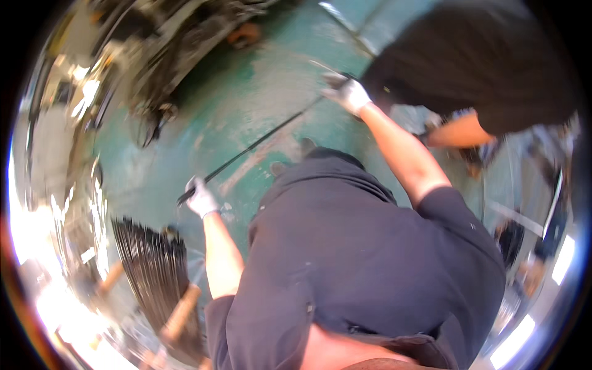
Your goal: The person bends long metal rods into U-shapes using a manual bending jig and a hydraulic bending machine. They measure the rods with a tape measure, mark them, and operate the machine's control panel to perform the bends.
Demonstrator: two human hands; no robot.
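Note:
A long thin black rod (265, 137) stretches slantwise across the view between my two hands, above the green floor. My left hand (200, 197), in a white glove, is closed round its lower left end, where a short dark stub sticks out past the fingers. Farther off and to the right, my right hand (350, 95), also in a white glove, grips the rod near its other end. A dark piece shows at those fingers, and a thin bright tip points beyond them. Motion blur hides the finer detail of the right fingers.
A stack of many black rods (151, 265) lies at lower left, with a wooden bar (180, 313) across it. Dark machinery (185, 55) stands at the far left. Close on the right, a person in dark clothing (468, 61) bends over. The green floor (246, 86) lies between.

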